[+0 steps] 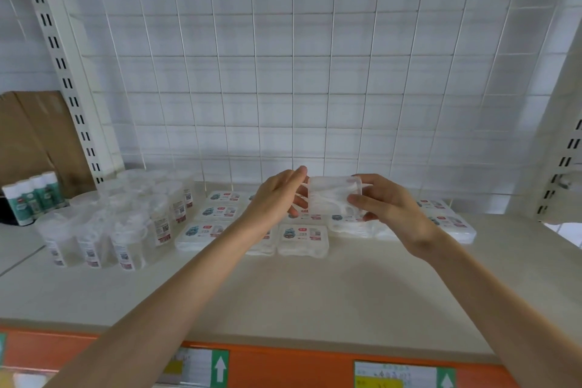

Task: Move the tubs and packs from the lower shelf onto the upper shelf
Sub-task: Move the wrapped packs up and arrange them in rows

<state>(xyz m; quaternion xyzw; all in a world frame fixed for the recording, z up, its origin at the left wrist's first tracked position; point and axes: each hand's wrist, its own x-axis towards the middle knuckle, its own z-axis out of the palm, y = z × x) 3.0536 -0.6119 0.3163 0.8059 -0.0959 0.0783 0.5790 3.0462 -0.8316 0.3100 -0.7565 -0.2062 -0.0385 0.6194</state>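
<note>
Above red-labelled packs (302,238), clear pack (330,195)

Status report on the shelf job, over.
One clear pack gripped by left hand and right hand over the shelf. Beneath lie more packs, tubs at left. Nothing blocking.

Nothing here resolves into readable words. The flat white plastic packs (303,238) each carry a rectangular white label with a blue-green picture at left, a small red brand patch on top and a red band along the bottom, with characters too blurred to read. The clear round plastic tubs (126,249) have white side stickers with what looks like a QR code, a barcode and a red band. The green-and-white bottles (34,195) show a small red logo, probably the same brand. The orange shelf-edge strip (283,362) holds two price tags (195,367) (396,375), each with a white up-arrow on a green square and a yellow patch, figures unreadable.
</note>
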